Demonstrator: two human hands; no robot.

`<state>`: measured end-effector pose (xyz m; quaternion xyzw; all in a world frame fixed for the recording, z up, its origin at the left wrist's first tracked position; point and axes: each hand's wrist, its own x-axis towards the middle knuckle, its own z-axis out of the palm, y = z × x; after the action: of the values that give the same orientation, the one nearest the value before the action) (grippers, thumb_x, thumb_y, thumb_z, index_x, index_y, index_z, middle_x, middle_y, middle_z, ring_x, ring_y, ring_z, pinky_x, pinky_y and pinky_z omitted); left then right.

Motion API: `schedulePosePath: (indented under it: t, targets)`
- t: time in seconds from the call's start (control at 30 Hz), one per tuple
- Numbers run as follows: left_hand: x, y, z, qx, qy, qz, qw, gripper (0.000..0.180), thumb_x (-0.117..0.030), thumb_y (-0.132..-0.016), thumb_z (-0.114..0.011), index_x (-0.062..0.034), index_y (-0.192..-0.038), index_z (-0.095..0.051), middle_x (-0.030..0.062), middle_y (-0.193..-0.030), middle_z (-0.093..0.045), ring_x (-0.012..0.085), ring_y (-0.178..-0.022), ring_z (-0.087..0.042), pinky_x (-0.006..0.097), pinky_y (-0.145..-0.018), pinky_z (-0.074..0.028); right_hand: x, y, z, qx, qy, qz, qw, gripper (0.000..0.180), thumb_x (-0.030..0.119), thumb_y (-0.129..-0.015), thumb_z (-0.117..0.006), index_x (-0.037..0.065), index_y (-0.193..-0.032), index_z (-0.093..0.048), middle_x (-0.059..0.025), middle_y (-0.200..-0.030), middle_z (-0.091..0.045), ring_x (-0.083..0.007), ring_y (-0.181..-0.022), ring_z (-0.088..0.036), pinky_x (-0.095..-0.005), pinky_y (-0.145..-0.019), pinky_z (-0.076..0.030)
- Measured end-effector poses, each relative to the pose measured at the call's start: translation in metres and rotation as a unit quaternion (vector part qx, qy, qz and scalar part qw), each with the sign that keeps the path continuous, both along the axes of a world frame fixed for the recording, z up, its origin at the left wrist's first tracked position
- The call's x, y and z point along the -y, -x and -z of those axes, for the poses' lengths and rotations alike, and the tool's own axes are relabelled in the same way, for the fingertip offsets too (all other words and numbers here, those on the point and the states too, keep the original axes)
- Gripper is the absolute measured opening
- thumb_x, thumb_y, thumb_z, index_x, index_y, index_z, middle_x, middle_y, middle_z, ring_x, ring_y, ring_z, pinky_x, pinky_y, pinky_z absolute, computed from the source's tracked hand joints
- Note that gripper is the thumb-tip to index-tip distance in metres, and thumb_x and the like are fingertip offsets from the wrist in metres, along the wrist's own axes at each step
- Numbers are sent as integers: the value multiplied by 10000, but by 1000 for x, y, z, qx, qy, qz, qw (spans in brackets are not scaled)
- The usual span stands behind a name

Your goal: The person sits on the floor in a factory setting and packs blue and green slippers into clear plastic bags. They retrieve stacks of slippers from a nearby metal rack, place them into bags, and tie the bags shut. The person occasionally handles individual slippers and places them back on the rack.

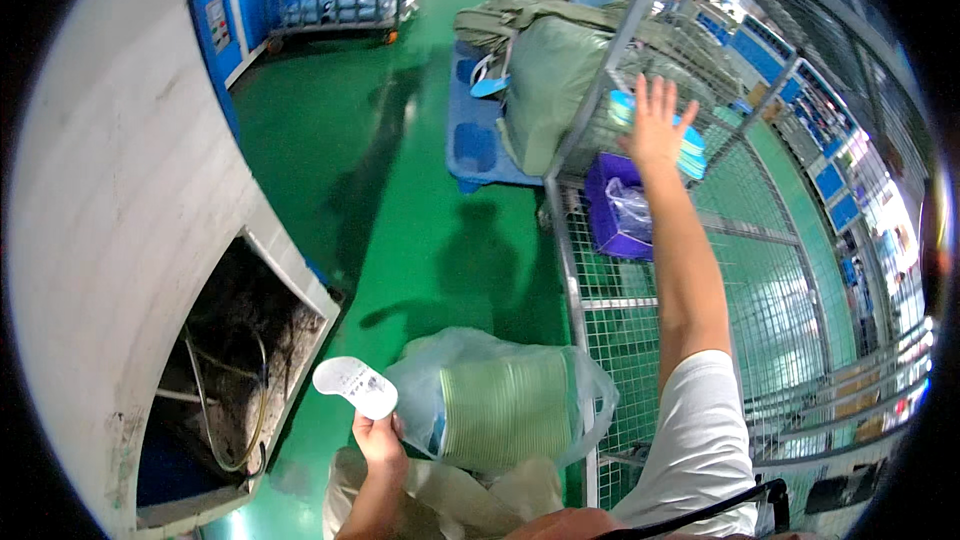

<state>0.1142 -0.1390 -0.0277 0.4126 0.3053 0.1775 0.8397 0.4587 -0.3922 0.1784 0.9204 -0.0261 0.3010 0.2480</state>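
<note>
My left hand (380,445), low in the head view, is closed on the end of a white insole (352,385) with dark print on it. Beside it, a clear plastic bag (415,365) holds a tight stack of pale green insoles (510,410). My right hand (657,125) reaches far out over the wire mesh cart with its fingers spread and nothing in it. Near its fingers lies a stack of blue and yellow insoles (690,152), partly hidden by the hand. I cannot tell whether the hand touches it.
A purple box (605,205) with clear plastic inside stands in the mesh cart (625,305). Beyond, a large green sack (555,90) rests on a blue pallet (475,145). At left is a pale machine body (110,190) with an open cavity. A wheeled cage (340,15) stands farther back.
</note>
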Motion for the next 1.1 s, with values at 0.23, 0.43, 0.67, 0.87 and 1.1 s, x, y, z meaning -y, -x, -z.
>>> schedulePosePath:
  t: [0.23,0.43,0.67,0.87,1.1]
  targets:
    - [-4,0,5,3,-55,-54,997,69,-52,-772,-442,-35,-826,-482,-9,-606,-450,72,-511,-392,198,-458,-311,29,-5,1,229,-37,-201,952,506,311,-587,-626,176,-1052,-479,-85,-867,-526,-231,-810,-522,-445,-839,-298]
    - [-31,-14,28,-98,23,-41,994,74,-132,-795,-490,-61,-800,-511,-25,-543,-394,73,-464,-340,210,-421,-274,-80,154,27,176,-466,-416,761,512,166,-546,-738,8,-966,-491,-122,-981,-496,-191,-867,-504,-288,-743,-410]
    - [-5,14,27,-3,-115,-88,989,67,-61,-763,-506,-24,-805,-543,-43,-640,-474,23,-537,-385,171,-458,-295,-102,305,115,-110,-630,-308,704,497,-4,-591,-670,24,-977,-358,-76,-919,-435,-147,-854,-441,-271,-725,-379]
    - [33,27,-2,52,-72,33,995,135,12,-758,-457,28,-853,-551,26,-820,-563,94,-757,-493,217,-672,-393,-98,358,165,-119,-787,-167,583,392,8,-625,-646,18,-924,-394,-62,-861,-496,-125,-768,-485,-259,-696,-406]
    - [53,31,-8,109,-206,129,964,143,-25,-724,-492,-9,-846,-565,130,-815,-559,247,-754,-534,299,-647,-415,-133,334,183,6,-824,-142,549,322,8,-669,-615,1,-895,-385,-82,-835,-512,-130,-726,-514,-248,-666,-432]
